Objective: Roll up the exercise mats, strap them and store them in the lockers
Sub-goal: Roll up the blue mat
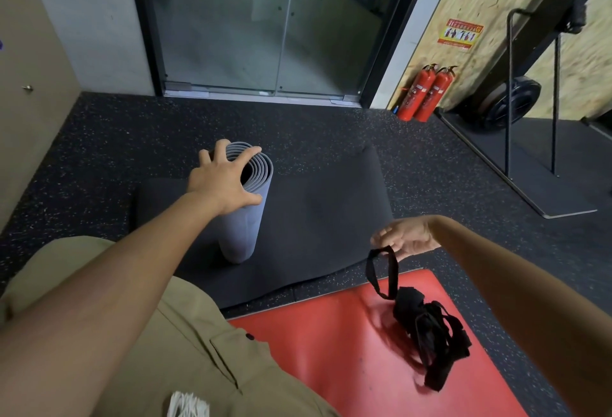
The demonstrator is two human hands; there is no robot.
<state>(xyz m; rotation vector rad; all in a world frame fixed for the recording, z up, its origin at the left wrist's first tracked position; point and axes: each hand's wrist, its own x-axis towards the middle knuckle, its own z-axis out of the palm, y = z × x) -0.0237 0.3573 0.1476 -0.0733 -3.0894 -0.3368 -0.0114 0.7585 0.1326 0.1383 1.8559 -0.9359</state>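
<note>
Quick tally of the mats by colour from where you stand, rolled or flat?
Grey: 1, the rolled mat standing on end, left hand on its top
Black: 1, the flat mat
Red: 1, the flat mat
Total: 3

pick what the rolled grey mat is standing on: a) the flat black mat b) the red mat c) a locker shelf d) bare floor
a: the rolled grey mat stands upright on the flat black mat, with the left hand gripping its top end; the red mat lies nearer, apart from it.
</note>
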